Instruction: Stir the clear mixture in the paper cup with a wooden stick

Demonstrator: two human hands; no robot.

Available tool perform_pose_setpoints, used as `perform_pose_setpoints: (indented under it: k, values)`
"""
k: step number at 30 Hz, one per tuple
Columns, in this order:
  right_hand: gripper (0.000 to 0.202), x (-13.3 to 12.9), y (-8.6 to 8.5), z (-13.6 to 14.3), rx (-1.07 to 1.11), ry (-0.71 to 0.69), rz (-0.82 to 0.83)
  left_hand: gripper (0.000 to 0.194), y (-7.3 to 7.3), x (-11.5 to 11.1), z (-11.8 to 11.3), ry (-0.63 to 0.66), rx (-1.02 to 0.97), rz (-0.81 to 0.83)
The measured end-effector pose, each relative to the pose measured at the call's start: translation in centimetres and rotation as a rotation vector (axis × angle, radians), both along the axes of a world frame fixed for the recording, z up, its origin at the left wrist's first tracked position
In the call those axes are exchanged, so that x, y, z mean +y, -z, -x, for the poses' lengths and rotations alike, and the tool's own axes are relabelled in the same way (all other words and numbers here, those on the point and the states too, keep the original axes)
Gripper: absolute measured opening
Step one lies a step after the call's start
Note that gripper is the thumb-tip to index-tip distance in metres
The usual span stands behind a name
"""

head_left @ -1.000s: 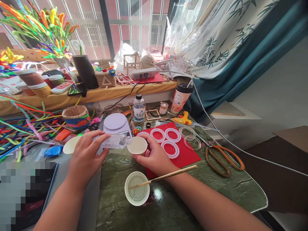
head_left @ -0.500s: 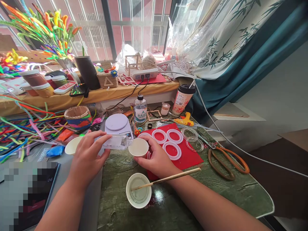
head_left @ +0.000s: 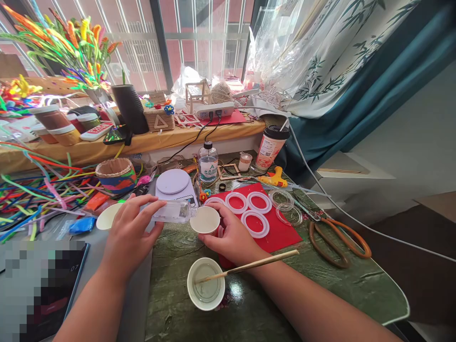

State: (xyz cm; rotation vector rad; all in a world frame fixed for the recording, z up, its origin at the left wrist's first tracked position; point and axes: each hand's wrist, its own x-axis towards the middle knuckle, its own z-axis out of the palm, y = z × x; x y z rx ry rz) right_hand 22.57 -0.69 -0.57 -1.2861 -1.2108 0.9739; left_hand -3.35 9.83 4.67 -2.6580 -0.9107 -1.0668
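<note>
My left hand (head_left: pixel 133 232) is closed on a clear plastic bottle (head_left: pixel 174 211), tipped on its side with its uncapped neck at the rim of a paper cup (head_left: pixel 205 220). That cup is tilted, its inside white, and my right hand (head_left: pixel 231 232) is wrapped round its right side. No stream between bottle and cup can be made out. Below them stands another paper cup (head_left: pixel 199 300) with clear liquid in it, and a wooden stick (head_left: pixel 256 262) leans out of it to the right. Behind the bottle is a white kitchen scale (head_left: pixel 173 182).
White ring moulds (head_left: pixel 255 224) lie on a red sheet (head_left: pixel 281 237), with clear rings (head_left: pixel 289 214) beside them. Large scissors (head_left: pixel 347 237) lie at the right. A labelled bottle (head_left: pixel 208 164), a glue gun (head_left: pixel 275 177) and a drink cup (head_left: pixel 270 148) stand behind. A tablet (head_left: pixel 59 294) is lower left.
Both hands, the bottle and the cup hold almost the same position. The view has shifted very slightly.
</note>
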Motion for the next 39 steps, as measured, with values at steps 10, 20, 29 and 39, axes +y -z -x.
perform_pose_setpoints:
  k: [10,20,29,39]
  values:
    - [0.065,0.0,0.2,0.0,0.028,-0.014,-0.019,0.037,0.3,-0.1,-0.1,-0.002,-0.038,0.07]
    - [0.07,-0.3,-0.3,0.0,0.054,-0.051,-0.026,0.038,0.9,-0.3,-0.5,-0.019,-0.17,0.168]
    - [0.072,0.8,-0.7,0.6,-0.084,-0.144,0.118,0.061,1.9,-0.5,-1.4,-0.217,-0.525,0.537]
    - [0.058,4.5,-2.0,-6.3,-0.457,0.012,0.095,0.058,2.1,-0.6,-1.8,-0.223,-0.626,0.565]
